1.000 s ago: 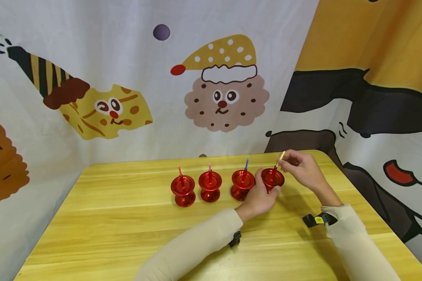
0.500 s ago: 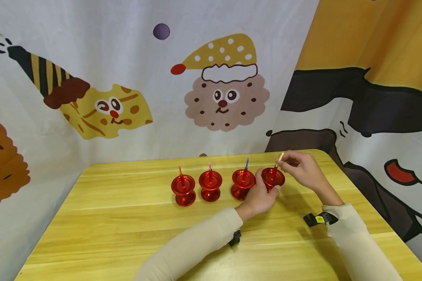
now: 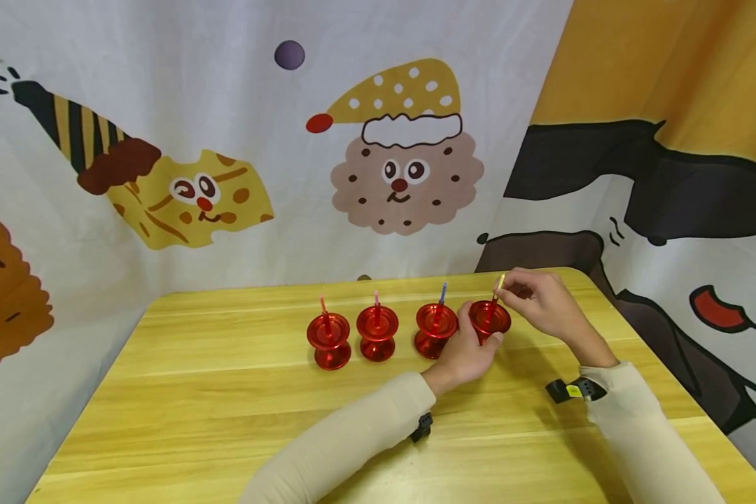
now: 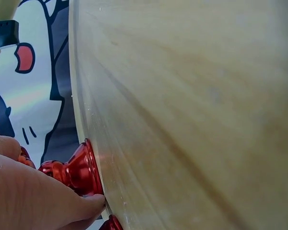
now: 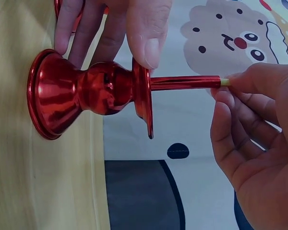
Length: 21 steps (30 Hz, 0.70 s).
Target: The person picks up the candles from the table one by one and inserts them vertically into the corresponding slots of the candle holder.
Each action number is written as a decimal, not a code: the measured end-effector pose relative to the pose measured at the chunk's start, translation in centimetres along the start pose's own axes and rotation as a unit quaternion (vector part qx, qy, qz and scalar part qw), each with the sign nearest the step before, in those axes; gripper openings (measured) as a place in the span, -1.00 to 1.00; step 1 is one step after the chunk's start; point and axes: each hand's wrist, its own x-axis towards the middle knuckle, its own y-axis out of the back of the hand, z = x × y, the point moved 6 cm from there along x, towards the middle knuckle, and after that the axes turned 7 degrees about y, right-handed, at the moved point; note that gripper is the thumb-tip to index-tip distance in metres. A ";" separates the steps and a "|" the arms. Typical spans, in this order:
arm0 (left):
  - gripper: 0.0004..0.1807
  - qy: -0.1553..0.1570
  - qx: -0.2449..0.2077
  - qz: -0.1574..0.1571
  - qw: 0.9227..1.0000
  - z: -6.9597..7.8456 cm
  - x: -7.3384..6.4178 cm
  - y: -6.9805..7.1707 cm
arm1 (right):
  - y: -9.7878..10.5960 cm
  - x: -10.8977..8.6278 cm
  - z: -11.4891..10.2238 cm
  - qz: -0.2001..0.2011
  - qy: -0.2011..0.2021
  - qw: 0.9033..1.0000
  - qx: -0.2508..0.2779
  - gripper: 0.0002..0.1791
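A shiny red metal candle holder (image 3: 490,323) stands at the right end of a row, and my left hand (image 3: 465,358) grips it from the near left side. In the right wrist view, the left thumb (image 5: 151,43) lies on the dish rim, with the other fingers behind the stem. My right hand (image 3: 542,302) pinches a thin yellow candle (image 3: 501,281) between thumb and fingertips. The candle's lower end (image 5: 224,82) is at the mouth of the holder's narrow upright tube (image 5: 187,83). Its upper part is hidden by the fingers in that view.
Three matching red holders stand to the left, bearing an orange-red candle (image 3: 322,305), a pink candle (image 3: 376,299) and a blue candle (image 3: 442,292). They share a wood-grain table (image 3: 227,392). A cartoon-printed curtain (image 3: 227,105) hangs behind the table's far edge.
The yellow candle has gone from leaning right to nearly upright, and its top sits slightly lower and further left. The right hand shifted only slightly; the left hand keeps its hold.
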 end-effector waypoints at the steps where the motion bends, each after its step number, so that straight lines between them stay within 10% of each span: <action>1: -0.08 0.001 0.001 0.000 1.000 0.0 0.0 0.0 | 0.0 0.0 0.0 -0.002 0.001 1.000 0.000 -0.83; 21: -0.04 0.017 -0.015 0.000 1.000 1.4 -1.6 1.0 | -0.3 -0.5 0.1 0.000 0.008 1.000 0.018 -0.81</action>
